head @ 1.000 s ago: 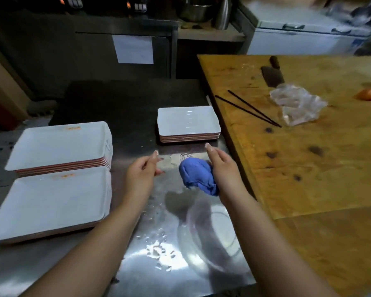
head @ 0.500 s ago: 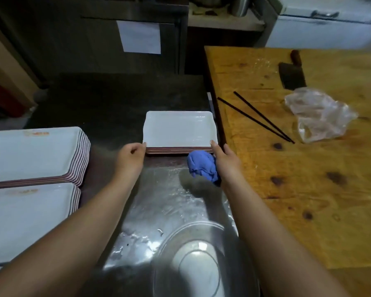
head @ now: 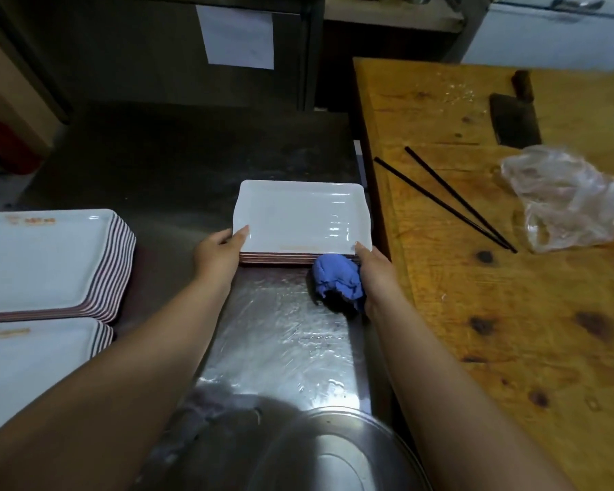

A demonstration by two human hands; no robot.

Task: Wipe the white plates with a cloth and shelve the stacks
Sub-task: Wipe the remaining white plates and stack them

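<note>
Both hands now reach the small stack of white rectangular plates on the steel table, where half a second ago they only touched its near edge: left hand grips the stack's near-left corner, thumb on the rim. Right hand holds the crumpled blue cloth in its curled fingers, fingertips at the near-right corner, probably touching. Two taller white plate stacks sit far left; black chopsticks, a dark cleaver and a clear plastic bag lie on the wooden chopping table.
</note>
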